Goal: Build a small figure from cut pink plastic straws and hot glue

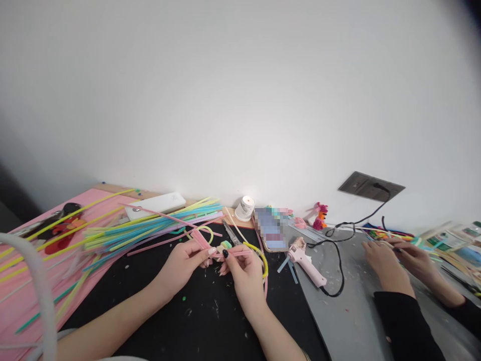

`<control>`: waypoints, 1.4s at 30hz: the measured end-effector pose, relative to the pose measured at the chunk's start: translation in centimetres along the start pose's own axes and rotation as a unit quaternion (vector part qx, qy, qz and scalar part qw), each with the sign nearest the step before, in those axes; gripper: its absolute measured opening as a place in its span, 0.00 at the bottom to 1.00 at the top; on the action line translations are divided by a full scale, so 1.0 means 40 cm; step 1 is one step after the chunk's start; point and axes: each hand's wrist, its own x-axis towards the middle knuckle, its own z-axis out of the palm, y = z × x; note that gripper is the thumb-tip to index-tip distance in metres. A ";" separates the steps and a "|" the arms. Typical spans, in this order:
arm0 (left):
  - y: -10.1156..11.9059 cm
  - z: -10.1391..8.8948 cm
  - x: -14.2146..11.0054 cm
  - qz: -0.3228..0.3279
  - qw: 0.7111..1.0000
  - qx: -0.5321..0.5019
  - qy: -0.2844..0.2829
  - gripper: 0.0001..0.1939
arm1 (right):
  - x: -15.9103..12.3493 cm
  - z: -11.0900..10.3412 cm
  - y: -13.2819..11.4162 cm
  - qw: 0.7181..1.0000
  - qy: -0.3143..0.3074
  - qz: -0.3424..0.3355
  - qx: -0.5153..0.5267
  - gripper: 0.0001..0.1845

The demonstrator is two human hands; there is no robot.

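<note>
Pink chenille stems sit pinched in the fingers of the left hand and right hand, apparently mid-shaping, the next move likely calling for steady bending

Worn on the head, looking forward and down past both forearms. Faces a pale wall (filling the upper half), with the left hand and right hand near, low and central; reaches sideways to a co-worker's sleeve, lower right.
</note>
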 end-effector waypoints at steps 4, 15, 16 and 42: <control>0.005 -0.005 0.004 0.033 0.999 0.031 -0.017 0.14 | -0.003 -0.003 -0.008 1.000 -0.017 -0.013 -0.013 0.11; 0.024 -0.006 -0.002 -0.027 0.985 -0.046 -0.163 0.12 | 0.011 -0.010 -0.004 0.998 -0.065 0.010 0.016 0.12; 0.023 -0.007 -0.002 -0.034 0.983 -0.053 -0.172 0.12 | 0.013 -0.012 -0.004 0.997 -0.075 0.019 0.016 0.12; -0.016 -0.018 -0.023 -0.163 0.877 -0.013 -0.451 0.10 | 0.007 -0.025 -0.011 0.965 -0.212 0.143 -0.058 0.04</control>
